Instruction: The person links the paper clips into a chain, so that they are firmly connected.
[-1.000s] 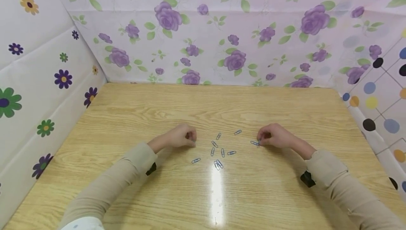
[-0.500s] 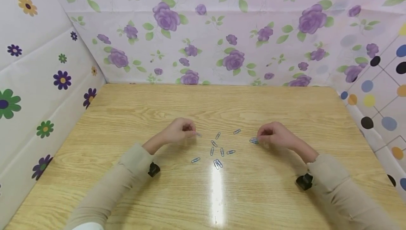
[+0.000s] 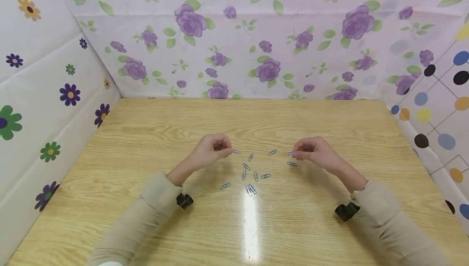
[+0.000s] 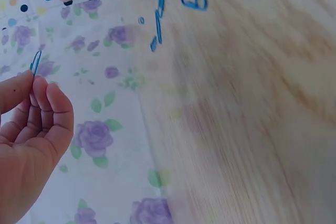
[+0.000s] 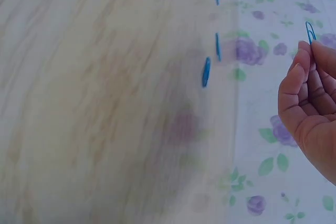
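My left hand (image 3: 214, 150) pinches a blue paper clip (image 4: 35, 62) between thumb and forefinger, its looped end pointing away from the fingertips. Across from it, my right hand (image 3: 316, 152) holds another blue paper clip (image 5: 310, 32) the same way, raised above the tabletop. Between and below the hands lie several loose blue paper clips, among them an overlapping pair (image 3: 250, 190) nearest me. One loose clip (image 3: 292, 163) lies just under the right hand, and another clip (image 3: 225, 185) lies apart at the left.
The wooden table (image 3: 146, 123) reaches back to a wall covered in purple-flower cloth (image 3: 234, 46). Patterned sheets also stand along the left and right sides. A bright light reflection runs down the table's middle. Dark cameras sit at both wrists.
Both hands have risen from the table and moved a little toward each other, each with a paper clip now in its fingertips. The loose clips on the table stay where they were.
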